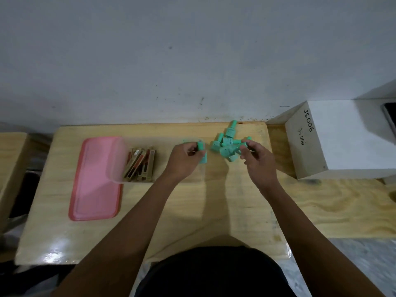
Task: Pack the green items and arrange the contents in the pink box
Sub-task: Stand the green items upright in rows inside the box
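Head view: a glossy pale wooden table (192, 211) stands against a scuffed grey wall (171, 50). The left hand (184, 159) grips green bottles (202, 152); the right hand (257, 159) pinches one in the green pile (227, 142). The pink lid (94, 181) lies at left, beside a clear box (137, 163) holding brown sticks. A white box (342, 138) sits at right.

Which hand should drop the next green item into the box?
Left hand: it already holds a green item and is nearer the box. The right hand is at the pile.

One pink lid (94, 179), one clear box (130, 163), one white block (342, 138), two hands (184, 157).
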A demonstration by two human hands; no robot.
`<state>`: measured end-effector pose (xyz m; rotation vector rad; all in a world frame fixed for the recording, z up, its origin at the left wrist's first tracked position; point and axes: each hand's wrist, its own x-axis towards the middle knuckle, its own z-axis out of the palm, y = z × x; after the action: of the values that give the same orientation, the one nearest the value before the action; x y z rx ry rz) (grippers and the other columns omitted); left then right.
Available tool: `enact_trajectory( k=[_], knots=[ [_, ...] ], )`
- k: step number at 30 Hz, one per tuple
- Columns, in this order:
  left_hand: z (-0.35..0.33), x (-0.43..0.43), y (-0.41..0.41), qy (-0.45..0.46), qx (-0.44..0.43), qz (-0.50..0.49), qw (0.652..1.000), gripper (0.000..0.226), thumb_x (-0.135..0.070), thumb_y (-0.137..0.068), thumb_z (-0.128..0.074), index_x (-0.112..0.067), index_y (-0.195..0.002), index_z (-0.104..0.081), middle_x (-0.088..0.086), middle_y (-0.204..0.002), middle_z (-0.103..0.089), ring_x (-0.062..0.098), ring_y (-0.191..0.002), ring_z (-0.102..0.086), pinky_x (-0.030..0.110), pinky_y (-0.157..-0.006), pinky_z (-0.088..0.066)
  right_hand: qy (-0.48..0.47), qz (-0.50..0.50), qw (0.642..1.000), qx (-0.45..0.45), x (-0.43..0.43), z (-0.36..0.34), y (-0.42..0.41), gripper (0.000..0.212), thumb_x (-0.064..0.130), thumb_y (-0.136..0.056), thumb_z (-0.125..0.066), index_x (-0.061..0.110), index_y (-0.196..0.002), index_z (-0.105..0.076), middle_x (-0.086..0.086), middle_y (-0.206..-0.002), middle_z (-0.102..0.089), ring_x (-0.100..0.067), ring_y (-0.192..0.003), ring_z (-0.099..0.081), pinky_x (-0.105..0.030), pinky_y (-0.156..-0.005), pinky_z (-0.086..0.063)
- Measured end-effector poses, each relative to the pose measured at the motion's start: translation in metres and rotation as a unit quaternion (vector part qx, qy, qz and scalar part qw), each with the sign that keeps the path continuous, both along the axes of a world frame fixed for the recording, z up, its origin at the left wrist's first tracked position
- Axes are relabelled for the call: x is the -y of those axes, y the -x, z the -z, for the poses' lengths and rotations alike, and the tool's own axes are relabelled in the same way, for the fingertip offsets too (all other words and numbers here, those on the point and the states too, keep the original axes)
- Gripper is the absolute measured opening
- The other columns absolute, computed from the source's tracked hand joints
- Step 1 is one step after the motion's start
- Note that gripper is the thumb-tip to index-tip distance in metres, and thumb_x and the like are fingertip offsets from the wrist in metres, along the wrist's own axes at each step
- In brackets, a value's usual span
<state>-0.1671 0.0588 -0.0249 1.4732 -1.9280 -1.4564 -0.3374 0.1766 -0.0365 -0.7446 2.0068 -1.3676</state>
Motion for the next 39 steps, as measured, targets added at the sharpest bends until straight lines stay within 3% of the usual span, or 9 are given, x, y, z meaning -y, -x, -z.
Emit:
enact_trajectory(
  k=[7,10,13,15,18,23,27,33,39],
  knots=[
    [0.012,0.023,-0.059,0.066,0.049,-0.058,0.995,0.021,-0.027,-0.082,-0.071,-0.015,-0.098,-0.074,0.009,-0.099,-0.069,0.021,-0.09,-0.065,0.035,-0.085,-0.053,-0.055,-0.126,0.979,-0.152,0.038,0.006,-0.046,0.028,0.033,-0.092,-0.063,0.019,-0.117,-0.067,0.006,-0.109,-0.069,-0.005,-0.087,-0.065,-0.031,-0.08,-0.056],
    [0.018,0.024,-0.066,0.07,0.04,-0.048,0.996,0.015,-0.024,-0.081,-0.071,-0.014,-0.091,-0.075,0.01,-0.088,-0.072,0.023,-0.081,-0.067,0.037,-0.076,-0.054,-0.12,-0.182,0.938,-0.27,0.05,0.009,-0.06,0.026,0.037,-0.091,-0.061,0.026,-0.114,-0.068,0.01,-0.107,-0.069,-0.009,-0.081,-0.065,-0.029,-0.074,-0.052],
    [0.026,0.023,-0.067,0.079,0.051,-0.033,0.995,0.019,-0.023,-0.08,-0.072,-0.013,-0.096,-0.075,0.004,-0.086,-0.071,0.018,-0.071,-0.064,0.024,-0.065,-0.049,-0.168,-0.242,0.873,-0.389,0.058,0.015,-0.067,0.026,0.036,-0.092,-0.057,0.026,-0.112,-0.07,0.005,-0.106,-0.072,-0.017,-0.091,-0.065,-0.033,-0.081,-0.045],
    [0.033,0.022,-0.066,0.08,0.059,-0.021,0.995,0.023,-0.024,-0.08,-0.073,-0.014,-0.1,-0.074,0.001,-0.088,-0.071,0.014,-0.067,-0.062,0.015,-0.06,-0.043,-0.187,-0.269,0.838,-0.437,0.061,0.02,-0.07,0.026,0.034,-0.093,-0.055,0.025,-0.112,-0.07,0.002,-0.108,-0.071,-0.022,-0.1,-0.061,-0.037,-0.086,-0.039],
    [0.043,0.021,-0.062,0.078,0.054,-0.009,0.995,0.024,-0.022,-0.078,-0.074,-0.016,-0.101,-0.074,0.0,-0.093,-0.074,0.012,-0.062,-0.062,0.019,-0.061,-0.047,-0.198,-0.277,0.805,-0.486,0.063,0.027,-0.075,0.026,0.033,-0.093,-0.055,0.025,-0.112,-0.07,0.001,-0.108,-0.068,-0.023,-0.104,-0.057,-0.038,-0.084,-0.036],
    [0.053,0.019,-0.055,0.075,0.069,0.008,0.995,0.027,-0.019,-0.079,-0.073,-0.014,-0.106,-0.072,0.0,-0.099,-0.07,0.015,-0.078,-0.067,0.011,-0.063,-0.044,-0.196,-0.211,0.818,-0.497,0.063,0.033,-0.076,0.022,0.032,-0.082,-0.07,0.023,-0.102,-0.075,0.0,-0.097,-0.062,-0.023,-0.094,-0.055,-0.038,-0.076,-0.039],
    [0.062,0.018,-0.048,0.078,0.066,0.018,0.995,0.03,-0.015,-0.079,-0.071,-0.012,-0.109,-0.071,0.009,-0.098,-0.068,0.021,-0.082,-0.067,0.037,-0.079,-0.056,-0.206,-0.2,0.829,-0.481,0.063,0.033,-0.074,0.025,0.037,-0.085,-0.067,0.024,-0.106,-0.073,0.0,-0.101,-0.06,-0.022,-0.097,-0.053,-0.038,-0.079,-0.038],
    [0.071,0.016,-0.042,0.1,0.089,0.012,0.991,0.03,-0.014,-0.081,-0.07,-0.012,-0.11,-0.071,0.009,-0.096,-0.066,0.022,-0.084,-0.065,0.039,-0.079,-0.055,-0.217,-0.192,0.867,-0.406,0.064,0.029,-0.071,0.028,0.038,-0.087,-0.065,0.023,-0.109,-0.072,-0.001,-0.111,-0.06,-0.022,-0.107,-0.053,-0.039,-0.088,-0.036],
    [0.075,0.015,-0.039,0.108,0.086,-0.002,0.99,0.027,-0.013,-0.082,-0.068,-0.011,-0.109,-0.071,0.012,-0.095,-0.066,0.025,-0.083,-0.064,0.04,-0.077,-0.055,-0.22,-0.191,0.872,-0.394,0.065,0.029,-0.071,0.028,0.036,-0.087,-0.066,0.025,-0.112,-0.071,0.0,-0.111,-0.058,-0.021,-0.108,-0.052,-0.038,-0.087,-0.037]
  ],
)
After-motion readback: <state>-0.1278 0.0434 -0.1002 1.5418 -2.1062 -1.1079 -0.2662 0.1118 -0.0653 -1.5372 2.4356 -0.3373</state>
